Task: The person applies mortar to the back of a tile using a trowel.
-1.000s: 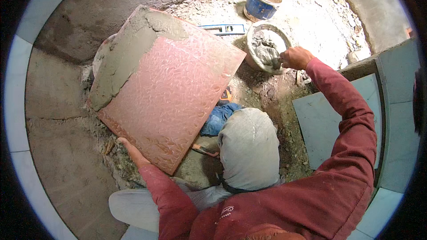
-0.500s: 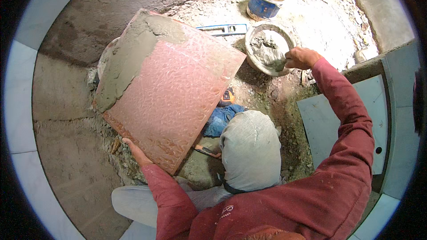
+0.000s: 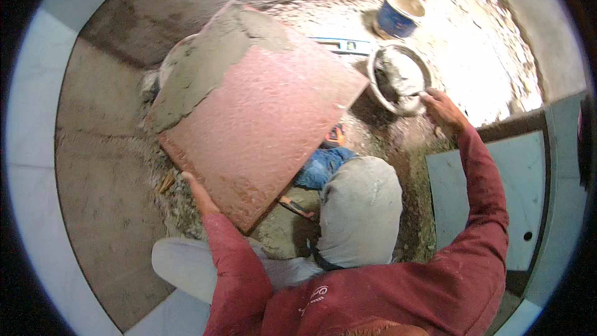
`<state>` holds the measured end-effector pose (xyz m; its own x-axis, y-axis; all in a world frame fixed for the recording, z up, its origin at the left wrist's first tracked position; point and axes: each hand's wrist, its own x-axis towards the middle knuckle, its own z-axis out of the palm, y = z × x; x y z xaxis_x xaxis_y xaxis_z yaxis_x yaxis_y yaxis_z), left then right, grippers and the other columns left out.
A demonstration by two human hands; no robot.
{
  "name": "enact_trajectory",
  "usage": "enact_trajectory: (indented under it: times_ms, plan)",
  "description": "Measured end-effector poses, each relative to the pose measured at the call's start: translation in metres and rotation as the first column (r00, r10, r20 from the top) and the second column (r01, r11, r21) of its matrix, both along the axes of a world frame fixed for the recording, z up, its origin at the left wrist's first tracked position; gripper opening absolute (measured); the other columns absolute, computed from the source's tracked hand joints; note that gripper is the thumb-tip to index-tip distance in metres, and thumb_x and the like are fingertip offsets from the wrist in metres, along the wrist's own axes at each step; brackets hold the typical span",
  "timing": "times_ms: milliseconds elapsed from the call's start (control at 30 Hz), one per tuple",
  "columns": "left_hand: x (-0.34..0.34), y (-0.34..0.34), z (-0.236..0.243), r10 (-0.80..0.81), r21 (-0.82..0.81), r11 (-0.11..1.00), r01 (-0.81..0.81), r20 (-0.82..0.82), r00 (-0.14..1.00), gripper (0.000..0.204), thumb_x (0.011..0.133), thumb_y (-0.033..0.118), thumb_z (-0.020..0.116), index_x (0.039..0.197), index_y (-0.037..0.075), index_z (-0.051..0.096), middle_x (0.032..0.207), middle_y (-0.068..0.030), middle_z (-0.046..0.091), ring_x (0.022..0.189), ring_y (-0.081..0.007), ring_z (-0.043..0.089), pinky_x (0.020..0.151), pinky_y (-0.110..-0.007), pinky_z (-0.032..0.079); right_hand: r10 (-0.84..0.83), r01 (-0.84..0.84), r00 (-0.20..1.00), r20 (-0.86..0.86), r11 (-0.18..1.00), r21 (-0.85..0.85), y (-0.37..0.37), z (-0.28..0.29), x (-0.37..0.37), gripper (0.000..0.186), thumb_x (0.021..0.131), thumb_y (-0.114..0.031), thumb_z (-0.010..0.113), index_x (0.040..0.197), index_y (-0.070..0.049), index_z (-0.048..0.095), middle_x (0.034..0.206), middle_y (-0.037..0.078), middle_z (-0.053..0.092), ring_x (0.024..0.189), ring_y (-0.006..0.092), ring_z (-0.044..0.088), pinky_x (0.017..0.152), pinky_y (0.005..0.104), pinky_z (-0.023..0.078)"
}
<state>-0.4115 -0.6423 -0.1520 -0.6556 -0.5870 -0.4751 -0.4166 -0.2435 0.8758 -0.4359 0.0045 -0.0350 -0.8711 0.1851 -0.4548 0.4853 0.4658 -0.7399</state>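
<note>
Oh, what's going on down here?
A person in a dark red top has the left hand at the near-left edge of a pink slab. Grey paste covers its far-left side; most of the rest is bare. The right hand grips what looks like a trowel at a round tub with more grey mix in it. A blue bucket stands just beyond.

Grey pasty mortar (image 3: 205, 81) lies on the far left of the square pink tile (image 3: 261, 118). Right of the tile stands a round grey bucket (image 3: 374, 79); behind-right, a round blue bucket (image 3: 395, 22) and long blue-edged level (image 3: 354, 46); near right, crumpled blue cloth (image 3: 324, 167).
</note>
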Motion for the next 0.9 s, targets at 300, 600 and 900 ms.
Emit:
enact_trajectory:
  times_ms: [300,600,900]
  plan:
    - [0.002,0.009,0.016,0.048,0.203,0.979,-0.021,-0.130,0.990,0.098,0.093,0.078,0.047,0.155,0.003,0.037,0.155,-0.0140,0.044,0.136,-0.0317,0.046,0.112,-0.044,0.037,0.542,-0.015,0.632,-0.554,0.723,0.691,-0.120,0.053,-0.024,0.026,0.098,-0.021,0.061,0.116,-0.004,0.052,0.095,0.022,0.064,0.084,0.0372,0.066,0.075,0.0470,0.053]
    - [0.001,0.000,-0.023,0.001,0.292,0.953,0.076,-0.254,0.967,0.101,0.091,0.080,0.046,0.154,0.002,0.037,0.151,-0.0150,0.046,0.135,-0.0312,0.048,0.111,-0.044,0.039,0.643,0.058,0.528,-0.554,0.623,0.780,-0.225,0.046,-0.107,0.022,0.095,-0.022,0.063,0.102,-0.006,0.050,0.082,0.022,0.065,0.074,0.0425,0.065,0.064,0.0511,0.052]
    - [0.010,-0.005,0.009,0.015,0.350,0.931,0.103,-0.320,0.947,0.105,0.089,0.083,0.043,0.156,0.003,0.033,0.154,-0.0163,0.043,0.136,-0.0331,0.047,0.111,-0.047,0.040,0.688,-0.540,0.676,-0.265,0.707,0.457,-0.229,0.100,-0.126,0.035,0.099,-0.032,0.064,0.120,-0.006,0.057,0.089,0.006,0.065,0.066,0.0164,0.058,0.056,0.0325,0.051]
